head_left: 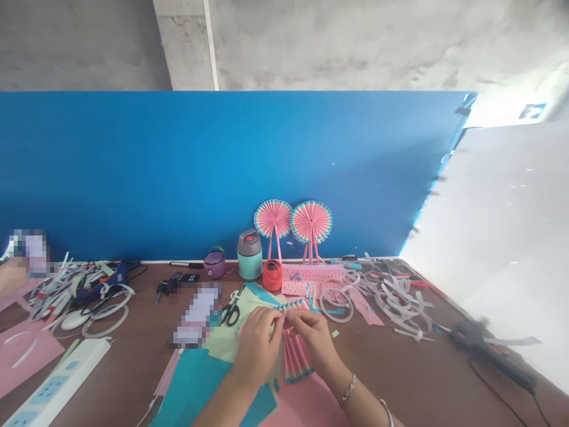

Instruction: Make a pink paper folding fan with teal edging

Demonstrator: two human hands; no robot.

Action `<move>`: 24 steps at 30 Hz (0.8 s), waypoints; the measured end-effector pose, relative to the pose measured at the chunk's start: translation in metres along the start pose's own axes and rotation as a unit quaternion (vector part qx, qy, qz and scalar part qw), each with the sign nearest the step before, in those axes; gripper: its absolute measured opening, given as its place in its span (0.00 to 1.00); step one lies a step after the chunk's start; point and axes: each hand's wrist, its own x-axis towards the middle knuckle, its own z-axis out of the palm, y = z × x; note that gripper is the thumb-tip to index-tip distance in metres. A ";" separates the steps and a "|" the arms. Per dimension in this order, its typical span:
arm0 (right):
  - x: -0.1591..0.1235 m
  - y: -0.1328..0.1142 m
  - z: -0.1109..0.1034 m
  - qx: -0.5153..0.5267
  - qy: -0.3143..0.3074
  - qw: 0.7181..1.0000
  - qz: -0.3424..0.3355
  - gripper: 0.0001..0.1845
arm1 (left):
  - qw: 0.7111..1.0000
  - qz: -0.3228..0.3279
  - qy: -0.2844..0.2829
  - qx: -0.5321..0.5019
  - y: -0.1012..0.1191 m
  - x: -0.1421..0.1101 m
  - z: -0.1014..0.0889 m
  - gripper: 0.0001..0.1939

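Observation:
Both hands meet over a pleated pink paper fan [297,356] with a blue-green striped edge. My left hand [262,332] pinches the folded paper near its middle, fingers closed. Opposite it, my right hand [313,335] has thumb and fingertips pressed on the same spot. One pleated part spreads down below the hands, another shows above them. Beneath lie pale green paper [222,344], teal paper [191,379] and pink paper [306,403]. Black-handled scissors [230,314] rest just left of my left hand.
Two finished round pink fans [312,222] lean on the blue partition [178,172]. In front stand a teal flask [249,258], a red container [272,276] and a purple pot [214,264]. White strips [404,302] lie right, a glue gun [489,350] farther right, a power strip [62,379] left.

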 end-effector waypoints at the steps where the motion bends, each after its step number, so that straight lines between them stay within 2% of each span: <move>1: 0.000 0.000 0.000 -0.002 0.000 1.000 -0.003 0.19 | 1.000 0.000 0.002 -0.001 0.000 0.000 0.000 0.09; 9: -0.001 0.003 0.001 -0.042 -0.004 0.998 -0.051 0.18 | 1.000 0.011 -0.003 0.005 0.001 -0.001 0.000 0.10; 19: -0.001 0.007 0.000 -0.064 0.002 0.996 -0.055 0.19 | 1.000 0.005 -0.018 0.011 -0.003 -0.001 0.000 0.09; 24: -0.001 0.011 0.000 -0.058 -0.005 0.994 -0.088 0.17 | 1.000 0.003 -0.024 0.003 -0.004 0.000 0.001 0.09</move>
